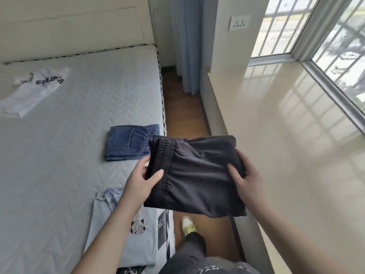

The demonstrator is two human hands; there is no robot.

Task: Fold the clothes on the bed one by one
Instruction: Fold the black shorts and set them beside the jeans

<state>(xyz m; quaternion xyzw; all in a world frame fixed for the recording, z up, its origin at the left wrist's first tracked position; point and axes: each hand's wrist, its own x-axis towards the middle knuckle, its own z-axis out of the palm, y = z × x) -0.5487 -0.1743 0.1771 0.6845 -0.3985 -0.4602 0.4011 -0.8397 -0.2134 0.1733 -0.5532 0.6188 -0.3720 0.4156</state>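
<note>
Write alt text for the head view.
Both hands, left hand and right hand, hold folded black shorts over the edge of the bed. Folded jeans, a white shirt and a pale blue shirt lie on it.

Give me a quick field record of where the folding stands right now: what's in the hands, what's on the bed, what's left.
held item: folded black shorts, off the bed, above the floor gap
left hand: grips the waistband side
right hand: grips the opposite side
folded on bed: denim garment, near the mattress edge
also on bed: white printed shirt, far side, loosely folded
still flat: light blue cartoon shirt, nearest the person
bed: quilted mattress
</note>
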